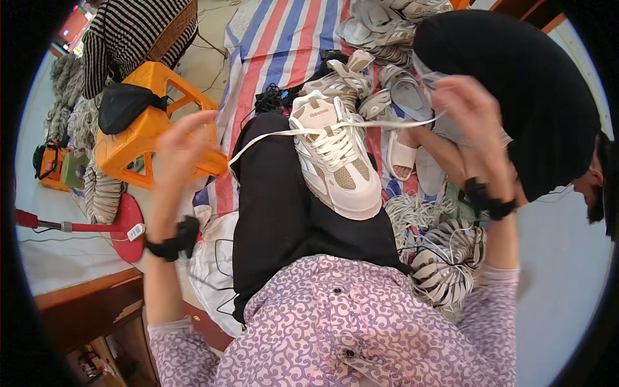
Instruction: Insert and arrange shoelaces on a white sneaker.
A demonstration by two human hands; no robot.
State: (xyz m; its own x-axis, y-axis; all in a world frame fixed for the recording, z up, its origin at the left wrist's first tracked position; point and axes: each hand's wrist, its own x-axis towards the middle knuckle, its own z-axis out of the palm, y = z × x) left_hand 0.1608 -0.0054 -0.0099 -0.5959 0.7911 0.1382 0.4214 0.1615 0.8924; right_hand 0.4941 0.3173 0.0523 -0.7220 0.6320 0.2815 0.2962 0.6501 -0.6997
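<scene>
A white and beige sneaker (338, 161) lies across my thighs, its toe toward me. White lace (335, 145) is threaded through its eyelets, with a loose end running out to each side. On the left, the lace end droops over my knee, below and apart from my raised left hand (184, 145). Toward the right, the other end stretches in the air up to the fingers of my right hand (474, 109). Motion blurs both hands, so whether the right fingers grip the lace is unclear.
More sneakers (345, 80) and piled shoe parts (380, 29) lie ahead on a striped sheet (277, 32). Bundled laces and shoe pieces (445, 258) sit right of my legs. An orange stool (155, 129) stands left. A person in black (509, 71) bends close on the right.
</scene>
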